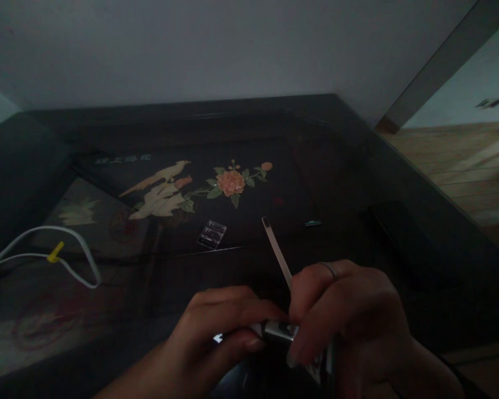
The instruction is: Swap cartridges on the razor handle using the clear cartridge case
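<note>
Your left hand (220,327) and right hand (341,316) both grip a small silver metal device (279,331) with a thin white stick (278,252) above the dark lacquered worktop (357,183); dim light risks a slip.

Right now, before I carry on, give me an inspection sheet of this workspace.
Surface: dark glossy table with inlaid bird and flower picture.
Job's things: small silvery object gripped between both hands; thin white stick rising from the right hand.
Clutter: small clear packet lying on the table, apart from the hands.
Fingers: left hand and right hand both closed on the silvery object.
Cables: white cable with yellow tie, far left.
Surroundings: pale wall; wooden floor at right.
</note>
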A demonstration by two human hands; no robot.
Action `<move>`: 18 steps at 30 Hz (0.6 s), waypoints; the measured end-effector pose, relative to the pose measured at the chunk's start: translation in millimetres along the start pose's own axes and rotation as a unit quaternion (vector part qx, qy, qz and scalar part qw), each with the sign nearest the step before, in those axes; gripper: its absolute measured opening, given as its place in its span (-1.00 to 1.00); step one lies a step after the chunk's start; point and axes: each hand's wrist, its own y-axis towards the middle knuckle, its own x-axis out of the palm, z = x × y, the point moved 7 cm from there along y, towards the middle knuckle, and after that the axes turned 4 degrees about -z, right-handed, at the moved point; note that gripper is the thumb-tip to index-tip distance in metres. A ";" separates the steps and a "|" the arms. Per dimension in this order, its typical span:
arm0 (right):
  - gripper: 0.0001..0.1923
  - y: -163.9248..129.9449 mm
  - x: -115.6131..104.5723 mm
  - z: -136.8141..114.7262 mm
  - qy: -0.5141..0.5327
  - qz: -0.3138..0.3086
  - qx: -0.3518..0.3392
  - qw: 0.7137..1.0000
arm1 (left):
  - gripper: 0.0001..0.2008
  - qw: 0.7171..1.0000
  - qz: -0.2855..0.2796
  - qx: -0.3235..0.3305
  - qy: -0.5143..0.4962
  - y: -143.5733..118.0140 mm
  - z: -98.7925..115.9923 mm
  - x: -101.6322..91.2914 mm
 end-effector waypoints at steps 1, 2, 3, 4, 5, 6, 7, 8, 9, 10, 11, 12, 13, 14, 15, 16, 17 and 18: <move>-0.79 -0.3 -0.3 -0.1 -0.005 0.002 -0.001 1.000 | -0.77 1.000 0.002 -0.001 0.000 0.0 -0.6 -0.3; -0.80 0.0 -0.8 -0.4 -0.003 0.010 -0.005 1.000 | -0.78 1.000 0.004 -0.002 0.000 0.0 -1.2 -0.6; -0.82 0.7 -1.2 -1.3 0.004 0.021 -0.013 1.000 | -0.78 1.000 0.007 -0.003 0.001 0.0 -1.8 -1.1; -0.84 1.8 -0.8 -1.8 0.010 0.029 -0.018 0.999 | -0.78 1.000 0.011 -0.004 0.000 -0.1 -2.3 -1.5; -0.85 3.0 -0.1 -2.1 0.017 0.036 -0.023 0.999 | -0.78 1.000 0.011 -0.007 -0.001 -0.1 -3.0 -1.5; -0.85 4.3 0.7 -2.0 0.024 0.042 -0.024 0.999 | -0.78 1.000 0.011 -0.010 -0.004 -0.1 -3.6 -1.4; -0.84 5.3 1.1 -1.7 0.030 0.048 -0.025 0.998 | -0.77 1.000 0.011 -0.013 -0.007 0.0 -4.1 -1.3; -0.83 6.0 1.1 -1.1 0.033 0.054 -0.023 0.998 | -0.77 1.000 0.011 -0.018 -0.011 0.1 -4.8 -1.1; -0.83 6.3 0.7 -0.6 0.036 0.059 -0.022 0.997 | -0.76 1.000 0.012 -0.021 -0.017 0.3 -5.3 -1.0; -0.82 6.2 -0.1 -0.9 0.040 0.062 -0.026 0.997 | -0.76 0.999 0.013 -0.024 -0.022 0.5 -5.8 -0.8; -0.81 5.7 -0.7 -1.3 0.038 0.060 -0.029 0.997 | -0.76 0.999 0.015 -0.027 -0.026 0.6 -6.2 -0.7; -0.81 5.0 -0.6 -1.1 0.026 0.051 -0.026 0.998 | -0.76 0.999 0.016 -0.028 -0.030 0.7 -6.7 -0.4; -0.79 4.1 -0.5 -0.8 0.006 0.042 -0.021 0.999 | -0.75 0.999 0.017 -0.032 -0.034 0.7 -7.5 0.1; -0.75 3.1 -0.3 -0.1 -0.018 0.033 -0.013 0.999 | -0.75 0.998 0.020 -0.037 -0.038 0.6 -8.5 0.4; -0.70 1.9 -0.4 0.2 -0.037 0.030 -0.009 0.999 | -0.76 0.998 0.024 -0.044 -0.041 0.3 -9.8 0.6; -0.66 0.8 -1.0 0.5 -0.047 0.032 -0.007 0.998 | -0.76 0.997 0.029 -0.052 -0.043 0.0 -11.1 0.6; -0.62 -0.1 -1.7 0.4 -0.044 0.040 -0.010 0.998 | -0.76 0.997 0.037 -0.060 -0.044 -0.4 -12.1 0.2; -0.58 -0.9 -2.4 0.8 -0.028 0.052 -0.011 0.998 | -0.77 0.996 0.044 -0.068 -0.042 -0.8 -13.0 -0.4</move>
